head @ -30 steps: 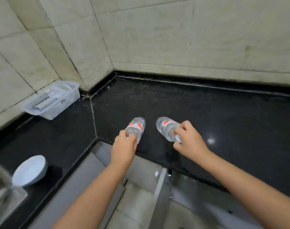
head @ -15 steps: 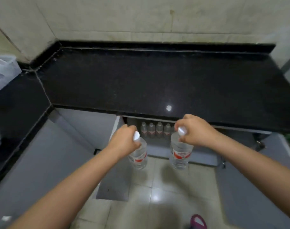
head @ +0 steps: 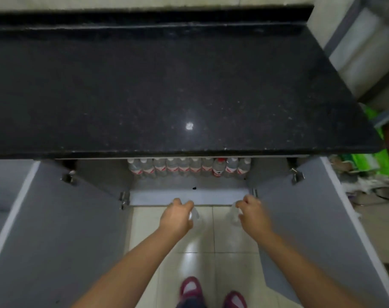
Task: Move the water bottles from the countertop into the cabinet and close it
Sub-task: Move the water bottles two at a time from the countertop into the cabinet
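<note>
Item 1: bottle in my left hand [head: 176, 217], motion-blurred, mostly hidden under my fingers; only a pale smear [head: 194, 215] showed, label unreadable.
Item 2: bottle in my right hand [head: 252, 215], same: faint blur [head: 232, 215], shape unclear.
Item 3: row of bottles in cabinet [head: 188, 166], tops cut off by countertop [head: 166, 85] edge; labels too small to read; rows behind, if any, hidden.
Item 4: both cabinet doors, left [head: 56, 230] and right [head: 311, 218], cut by frame edges.
Item 5: my slippers [head: 191, 290], partly cut off at bottom.

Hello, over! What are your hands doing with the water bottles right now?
Left hand grips one water bottle, right hand another, both low before the open cabinet. Bottle row already inside. Doors wide, nothing blocking.
</note>
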Tool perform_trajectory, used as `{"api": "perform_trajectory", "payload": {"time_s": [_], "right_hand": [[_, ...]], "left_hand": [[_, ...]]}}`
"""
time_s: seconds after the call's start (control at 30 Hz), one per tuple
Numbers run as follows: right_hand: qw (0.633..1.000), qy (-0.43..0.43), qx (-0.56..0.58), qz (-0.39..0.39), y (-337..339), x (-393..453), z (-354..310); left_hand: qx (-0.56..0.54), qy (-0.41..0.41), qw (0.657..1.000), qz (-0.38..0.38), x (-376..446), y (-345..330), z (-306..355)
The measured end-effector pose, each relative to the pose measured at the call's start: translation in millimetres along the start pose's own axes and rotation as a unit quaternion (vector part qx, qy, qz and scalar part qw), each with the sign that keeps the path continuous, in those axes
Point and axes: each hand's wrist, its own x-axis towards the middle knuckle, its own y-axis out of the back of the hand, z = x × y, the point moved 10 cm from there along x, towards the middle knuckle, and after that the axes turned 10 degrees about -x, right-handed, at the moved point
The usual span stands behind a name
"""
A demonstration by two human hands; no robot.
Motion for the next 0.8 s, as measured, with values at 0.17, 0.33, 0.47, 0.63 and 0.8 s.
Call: {"api": "perform_trajectory", "payload": {"time_s": [0.17, 0.33, 0.47, 0.63, 0.8], "right_hand": [[0.998, -0.055, 0.004, 0.038, -66, 90, 65], [0.995, -0.070, -0.003, 0.075, -132, 176, 103], [0.991, -0.057, -0.031, 0.113, -162, 230, 120], [0.989, -0.067, -0.037, 0.127, -156, 266, 135], [0.987, -0.109, -0.034, 0.111, -142, 287, 154]], "left_hand": [[-0.009, -0.040, 0.999, 0.020, 114, -71, 8], [-0.035, -0.097, 0.992, 0.067, 221, -127, 12], [-0.025, -0.129, 0.985, 0.115, 281, -153, 14], [-0.015, -0.144, 0.979, 0.143, 315, -166, 23], [-0.027, -0.134, 0.978, 0.156, 323, -172, 29]]}}
